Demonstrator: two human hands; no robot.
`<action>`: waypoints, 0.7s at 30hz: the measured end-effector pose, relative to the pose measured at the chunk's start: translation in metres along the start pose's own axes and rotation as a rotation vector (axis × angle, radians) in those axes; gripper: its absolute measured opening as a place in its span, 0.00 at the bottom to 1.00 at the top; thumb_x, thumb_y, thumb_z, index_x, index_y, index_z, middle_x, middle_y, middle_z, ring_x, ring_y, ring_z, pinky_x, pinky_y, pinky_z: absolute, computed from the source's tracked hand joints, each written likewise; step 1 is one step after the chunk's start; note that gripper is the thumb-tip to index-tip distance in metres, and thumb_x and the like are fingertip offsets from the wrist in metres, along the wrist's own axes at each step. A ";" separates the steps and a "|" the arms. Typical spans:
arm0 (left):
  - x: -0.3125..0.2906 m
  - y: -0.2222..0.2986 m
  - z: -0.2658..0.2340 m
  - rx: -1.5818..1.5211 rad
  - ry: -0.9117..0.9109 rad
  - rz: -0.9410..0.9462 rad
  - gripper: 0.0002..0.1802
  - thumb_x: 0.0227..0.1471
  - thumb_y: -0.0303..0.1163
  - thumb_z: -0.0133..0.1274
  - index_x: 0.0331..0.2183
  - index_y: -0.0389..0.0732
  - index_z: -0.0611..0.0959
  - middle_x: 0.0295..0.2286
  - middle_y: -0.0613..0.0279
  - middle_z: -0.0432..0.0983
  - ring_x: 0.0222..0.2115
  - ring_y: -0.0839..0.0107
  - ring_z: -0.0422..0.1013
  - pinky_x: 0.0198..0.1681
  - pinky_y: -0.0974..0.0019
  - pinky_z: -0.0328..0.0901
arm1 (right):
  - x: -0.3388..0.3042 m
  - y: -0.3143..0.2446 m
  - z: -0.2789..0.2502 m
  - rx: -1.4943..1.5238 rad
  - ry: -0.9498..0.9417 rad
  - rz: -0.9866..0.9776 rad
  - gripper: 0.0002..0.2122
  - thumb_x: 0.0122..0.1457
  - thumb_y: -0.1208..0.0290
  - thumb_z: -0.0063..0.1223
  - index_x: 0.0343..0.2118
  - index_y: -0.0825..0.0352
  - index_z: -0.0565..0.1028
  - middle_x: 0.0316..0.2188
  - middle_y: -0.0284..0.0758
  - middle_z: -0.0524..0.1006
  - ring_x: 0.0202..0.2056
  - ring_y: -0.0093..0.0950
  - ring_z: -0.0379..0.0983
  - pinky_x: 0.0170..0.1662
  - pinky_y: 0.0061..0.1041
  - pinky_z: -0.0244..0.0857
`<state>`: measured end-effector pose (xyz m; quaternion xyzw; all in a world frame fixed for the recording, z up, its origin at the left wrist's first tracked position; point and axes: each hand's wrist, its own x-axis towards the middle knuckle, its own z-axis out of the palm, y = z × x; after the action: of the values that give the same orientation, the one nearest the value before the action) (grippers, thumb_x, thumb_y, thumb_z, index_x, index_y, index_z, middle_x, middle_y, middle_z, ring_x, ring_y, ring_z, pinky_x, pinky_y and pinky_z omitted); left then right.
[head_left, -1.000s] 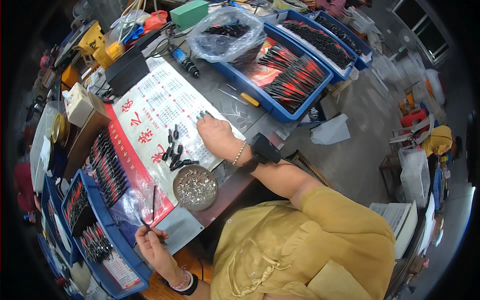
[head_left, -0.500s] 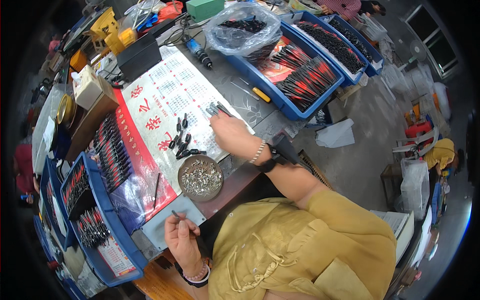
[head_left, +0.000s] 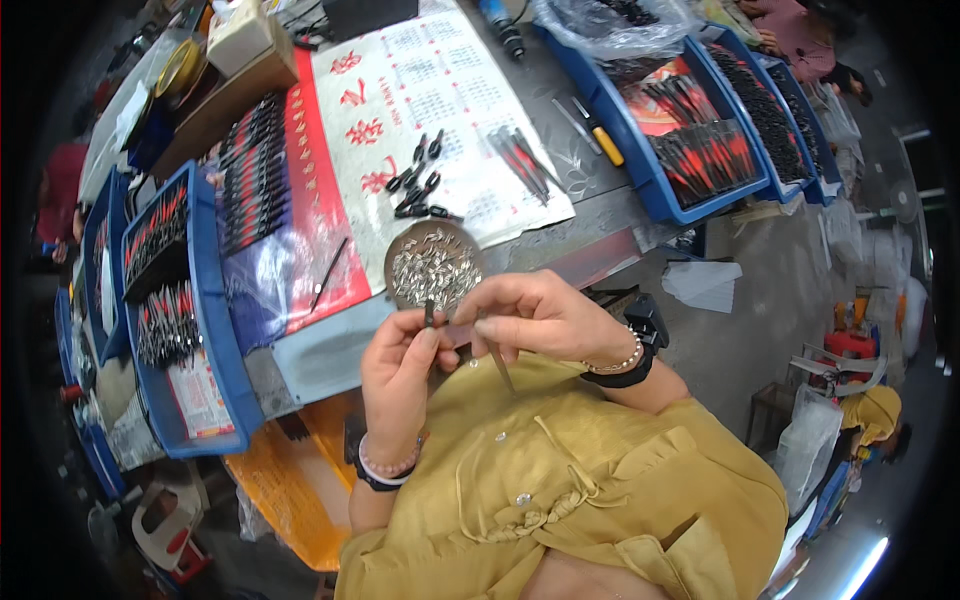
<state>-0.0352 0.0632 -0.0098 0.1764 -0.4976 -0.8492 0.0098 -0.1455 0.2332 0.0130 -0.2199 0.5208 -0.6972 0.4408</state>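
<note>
Just this side of the bowl [head_left: 400,240] of silver metal pins, at the bench's near edge, both hands meet: the left hand [head_left: 400,370] pinches a short dark piece [head_left: 429,312] upright between thumb and fingertips, while the right hand [head_left: 545,320] grasps a slim tapered strip [head_left: 501,372] pointing down toward the yellow shirt [head_left: 600,490]. Whether the two pieces touch, I cannot tell. Sensible handling would keep the left pinch low, steady the right fingers against it, and angle the tip off the fabric. Anything slipping there could miss the tabletop, and a knuckle could nudge the bowl. Elbow room looks best leftward over the bare metal plate [head_left: 318,352], stopping short of the left blue tray [head_left: 225,340].
</note>
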 end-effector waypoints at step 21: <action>-0.014 -0.004 -0.001 -0.026 -0.142 0.056 0.10 0.59 0.24 0.45 0.42 0.30 0.72 0.38 0.57 0.74 0.40 0.71 0.73 0.47 0.67 0.68 | 0.005 0.018 0.033 -0.377 0.328 -0.231 0.05 0.53 0.78 0.57 0.31 0.75 0.75 0.25 0.36 0.77 0.27 0.20 0.76 0.28 0.18 0.69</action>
<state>-0.0214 0.0669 -0.0103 0.1017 -0.4906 -0.8654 0.0003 -0.1160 0.2098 0.0080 -0.2402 0.6773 -0.6598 0.2194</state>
